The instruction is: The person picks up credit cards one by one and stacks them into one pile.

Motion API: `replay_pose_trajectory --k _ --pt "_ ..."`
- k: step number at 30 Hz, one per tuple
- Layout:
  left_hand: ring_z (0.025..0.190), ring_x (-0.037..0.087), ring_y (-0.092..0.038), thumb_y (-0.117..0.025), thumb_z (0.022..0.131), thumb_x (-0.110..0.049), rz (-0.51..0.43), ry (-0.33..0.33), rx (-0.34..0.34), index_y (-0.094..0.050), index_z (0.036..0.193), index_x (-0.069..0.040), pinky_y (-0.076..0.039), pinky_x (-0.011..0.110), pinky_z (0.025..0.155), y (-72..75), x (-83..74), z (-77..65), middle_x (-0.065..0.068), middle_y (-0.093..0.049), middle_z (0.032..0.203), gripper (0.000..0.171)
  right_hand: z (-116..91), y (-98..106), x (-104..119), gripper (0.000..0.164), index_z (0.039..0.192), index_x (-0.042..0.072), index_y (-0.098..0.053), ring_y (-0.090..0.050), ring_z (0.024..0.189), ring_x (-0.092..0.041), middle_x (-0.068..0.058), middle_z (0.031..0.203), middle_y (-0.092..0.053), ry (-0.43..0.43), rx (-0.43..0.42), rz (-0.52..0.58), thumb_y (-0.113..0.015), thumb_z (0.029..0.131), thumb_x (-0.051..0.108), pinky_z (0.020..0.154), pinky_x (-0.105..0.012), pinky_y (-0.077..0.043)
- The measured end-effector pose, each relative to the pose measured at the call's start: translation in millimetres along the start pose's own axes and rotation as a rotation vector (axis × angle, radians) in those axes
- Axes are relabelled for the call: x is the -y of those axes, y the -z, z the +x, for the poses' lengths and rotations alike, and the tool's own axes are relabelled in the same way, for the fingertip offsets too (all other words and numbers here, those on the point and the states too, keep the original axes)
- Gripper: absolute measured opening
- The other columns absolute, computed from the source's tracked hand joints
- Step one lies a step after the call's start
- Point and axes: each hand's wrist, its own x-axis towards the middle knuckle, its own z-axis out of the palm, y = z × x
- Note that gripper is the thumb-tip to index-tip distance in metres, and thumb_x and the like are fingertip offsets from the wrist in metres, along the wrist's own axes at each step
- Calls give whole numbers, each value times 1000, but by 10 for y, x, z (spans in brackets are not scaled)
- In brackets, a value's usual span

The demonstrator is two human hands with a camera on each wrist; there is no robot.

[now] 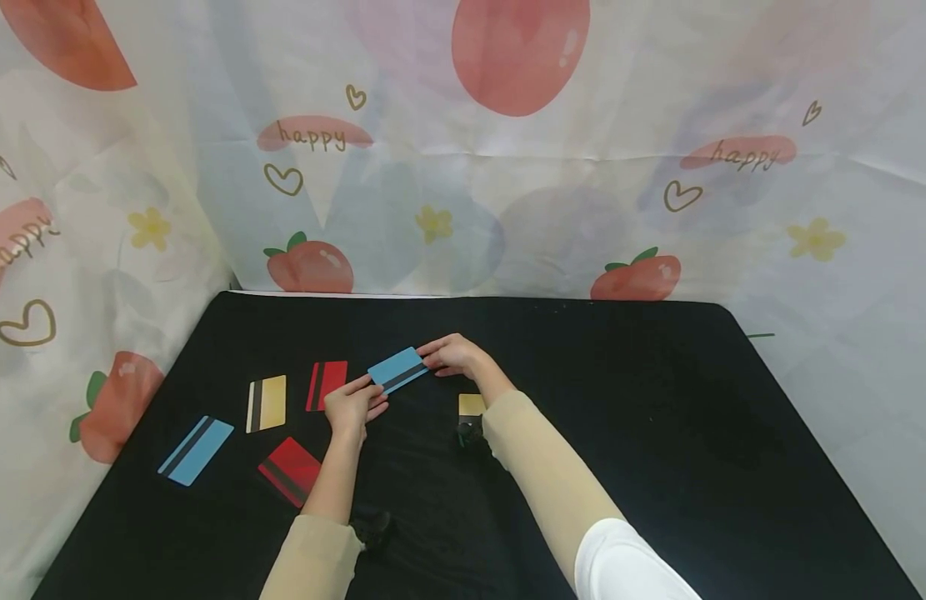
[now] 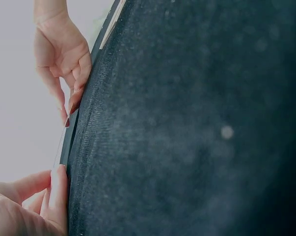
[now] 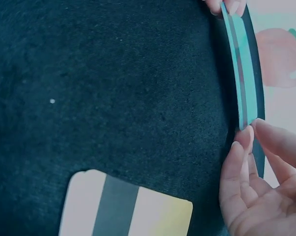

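Observation:
A blue card with a dark stripe (image 1: 397, 368) is held between both hands above the black table. My left hand (image 1: 352, 407) pinches its left end between thumb and fingers. At the opposite end, my right hand (image 1: 457, 357) pinches the upper right corner. The right wrist view shows the blue card (image 3: 242, 69) nearly edge-on, the right hand (image 3: 265, 182) gripping its near end. In the left wrist view the card is a thin line between the left hand (image 2: 35, 204) and the right hand (image 2: 64, 59). A yellow card (image 1: 472, 405) lies below the right wrist, partly hidden by the sleeve.
On the left of the black table (image 1: 620, 433) lie another blue card (image 1: 196, 451), a yellow card (image 1: 266, 403), and two red cards, one upright (image 1: 329, 383) and one tilted (image 1: 290, 471) beside the left forearm. A printed curtain (image 1: 508, 183) hangs behind the table's far edge.

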Motion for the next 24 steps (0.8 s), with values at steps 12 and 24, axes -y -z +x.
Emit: replay_pose_trajectory --k 12,24 --pt "65 13 -67 -61 85 -2 -5 42 29 -57 123 -2 -56 29 64 14 -23 5 20 -64 105 38 -25 46 -57 33 114 10 -66 -64 68 -13 -6 85 -69 -15 -22 70 -66 82 4 59 -22 -52" --pt "63 11 -67 -60 87 -4 -1 55 89 -54 127 -5 -57 29 64 -18 -68 -31 22 -59 115 40 -91 81 -167 36 116 8 -64 -67 75 -16 -12 94 -68 -44 -39 208 -66 81 -1 65 -25 -56"
